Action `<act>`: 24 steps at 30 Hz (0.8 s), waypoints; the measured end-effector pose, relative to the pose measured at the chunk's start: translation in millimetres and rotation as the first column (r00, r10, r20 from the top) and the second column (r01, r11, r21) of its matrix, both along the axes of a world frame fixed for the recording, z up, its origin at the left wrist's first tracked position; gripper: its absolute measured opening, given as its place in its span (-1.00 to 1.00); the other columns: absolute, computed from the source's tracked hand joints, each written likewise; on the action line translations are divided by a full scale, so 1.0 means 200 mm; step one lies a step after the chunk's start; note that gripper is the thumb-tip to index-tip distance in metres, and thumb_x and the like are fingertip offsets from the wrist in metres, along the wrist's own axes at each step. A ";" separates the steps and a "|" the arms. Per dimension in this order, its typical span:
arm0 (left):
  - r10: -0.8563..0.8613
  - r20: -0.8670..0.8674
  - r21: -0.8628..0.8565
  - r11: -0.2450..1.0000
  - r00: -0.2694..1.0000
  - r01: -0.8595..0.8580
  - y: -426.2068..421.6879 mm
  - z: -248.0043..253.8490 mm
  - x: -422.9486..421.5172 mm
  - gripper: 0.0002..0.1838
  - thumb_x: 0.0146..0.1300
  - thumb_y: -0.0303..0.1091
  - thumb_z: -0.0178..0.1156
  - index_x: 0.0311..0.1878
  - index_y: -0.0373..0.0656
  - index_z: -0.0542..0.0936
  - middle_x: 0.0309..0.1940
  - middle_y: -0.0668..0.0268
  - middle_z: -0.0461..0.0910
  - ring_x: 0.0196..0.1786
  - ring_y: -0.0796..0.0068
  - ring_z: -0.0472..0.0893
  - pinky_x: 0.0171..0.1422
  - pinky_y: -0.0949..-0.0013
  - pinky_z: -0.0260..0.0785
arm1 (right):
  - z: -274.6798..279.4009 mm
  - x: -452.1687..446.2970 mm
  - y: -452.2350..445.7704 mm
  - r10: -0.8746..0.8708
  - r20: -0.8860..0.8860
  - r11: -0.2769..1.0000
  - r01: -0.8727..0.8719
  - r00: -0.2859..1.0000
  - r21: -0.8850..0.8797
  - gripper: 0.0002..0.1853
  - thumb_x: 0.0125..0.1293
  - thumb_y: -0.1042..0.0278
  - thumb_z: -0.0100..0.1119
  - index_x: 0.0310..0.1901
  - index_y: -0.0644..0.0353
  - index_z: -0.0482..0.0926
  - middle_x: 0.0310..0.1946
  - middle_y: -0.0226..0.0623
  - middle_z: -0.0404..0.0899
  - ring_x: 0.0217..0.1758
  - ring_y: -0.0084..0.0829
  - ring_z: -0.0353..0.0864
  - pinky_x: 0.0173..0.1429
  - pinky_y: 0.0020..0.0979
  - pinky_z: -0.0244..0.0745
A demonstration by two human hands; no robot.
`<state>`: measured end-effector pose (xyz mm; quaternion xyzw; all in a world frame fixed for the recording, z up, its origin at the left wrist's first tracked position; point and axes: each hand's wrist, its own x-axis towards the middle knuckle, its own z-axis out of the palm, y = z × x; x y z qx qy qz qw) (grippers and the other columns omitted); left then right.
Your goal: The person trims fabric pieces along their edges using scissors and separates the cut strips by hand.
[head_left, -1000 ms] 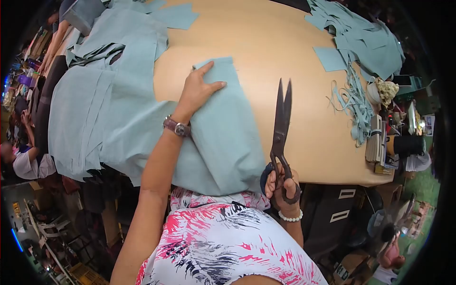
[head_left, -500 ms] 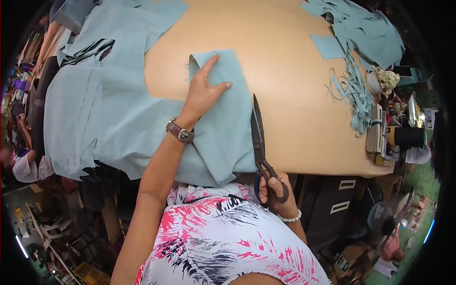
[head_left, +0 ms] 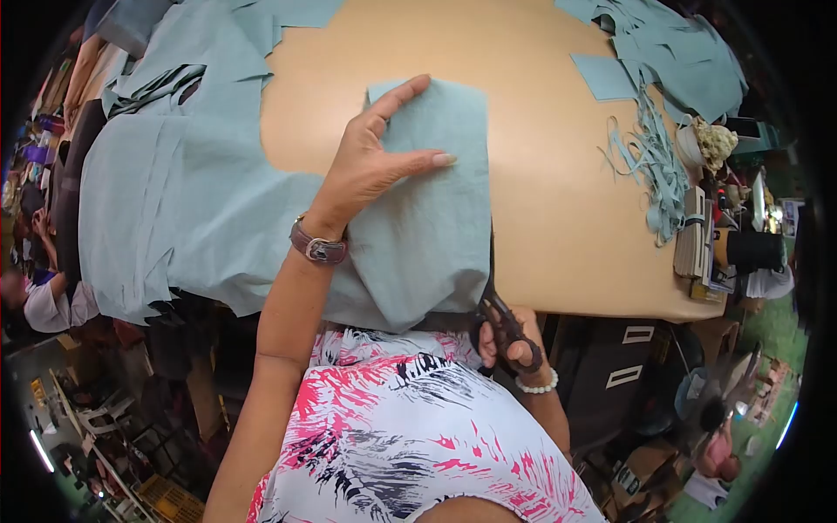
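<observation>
My left hand (head_left: 375, 161) lies on the folded end of a pale blue-green cloth (head_left: 436, 218), with thumb and forefinger spread wide apart. The rest of the cloth runs to the left over the table and down its front edge. Low at the front edge, my right hand (head_left: 513, 340) is wrapped round the handles of large dark scissors (head_left: 499, 309). Their blades lie along the right edge of the folded cloth, mostly hidden by it.
Cut cloth pieces (head_left: 676, 65) and a tangle of thin strips (head_left: 654, 183) lie on the tan table (head_left: 575, 235) at the right. Beyond stand a cup-like container and stacked items. People are at the far left and lower right.
The folded cloth end has moved right and away from me with my left hand. The scissors went from upright above the table to low beside the cloth, their blades now mostly under its edge.
</observation>
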<state>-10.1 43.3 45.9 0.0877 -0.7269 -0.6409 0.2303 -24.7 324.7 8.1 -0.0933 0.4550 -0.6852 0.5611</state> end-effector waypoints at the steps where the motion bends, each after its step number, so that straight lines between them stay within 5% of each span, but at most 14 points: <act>1: 0.016 -0.010 -0.014 1.000 1.000 -0.017 0.01 -0.01 -0.01 -0.24 -0.12 -0.46 0.39 0.21 -0.38 0.29 0.16 0.16 0.35 0.24 0.40 0.30 0.29 0.45 0.14 | 0.00 0.03 -0.01 -0.013 0.022 1.000 0.014 1.000 -0.011 -0.31 -0.36 -0.19 0.50 -0.47 0.32 0.43 -0.68 -0.36 0.40 -0.63 -0.52 0.43 -0.56 -0.54 0.34; 7: 0.053 -0.026 -0.153 0.987 0.998 -0.057 0.00 -0.01 0.00 -0.22 -0.13 -0.46 0.39 0.21 -0.38 0.28 0.17 0.13 0.35 0.26 0.37 0.29 0.34 0.41 0.08 | -0.01 0.14 -0.05 -0.139 0.075 0.988 0.144 0.987 -0.056 -0.21 -0.47 -0.28 0.48 -0.43 0.32 0.40 -0.64 -0.36 0.39 -0.60 -0.50 0.45 -0.53 -0.53 0.37; 11: 0.065 -0.042 -0.227 0.971 0.997 -0.073 -0.01 0.02 0.01 -0.23 -0.15 -0.49 0.39 0.21 -0.31 0.31 0.18 0.19 0.35 0.25 0.42 0.29 0.33 0.41 0.10 | -0.04 0.11 -0.02 -0.122 -0.049 0.992 0.122 0.991 -0.010 -0.21 -0.46 -0.30 0.47 -0.42 0.32 0.40 -0.64 -0.37 0.38 -0.57 -0.50 0.49 -0.50 -0.54 0.40; 24: 0.010 -0.054 -0.221 0.975 0.998 -0.022 0.03 0.04 0.02 -0.22 -0.13 -0.41 0.40 0.21 -0.36 0.29 0.17 0.11 0.36 0.28 0.33 0.28 0.37 0.37 0.02 | 0.01 0.08 -0.04 -0.089 -0.065 0.996 0.088 0.994 -0.024 -0.26 -0.48 -0.15 0.56 -0.44 0.32 0.41 -0.64 -0.40 0.38 -0.57 -0.56 0.45 -0.47 -0.57 0.37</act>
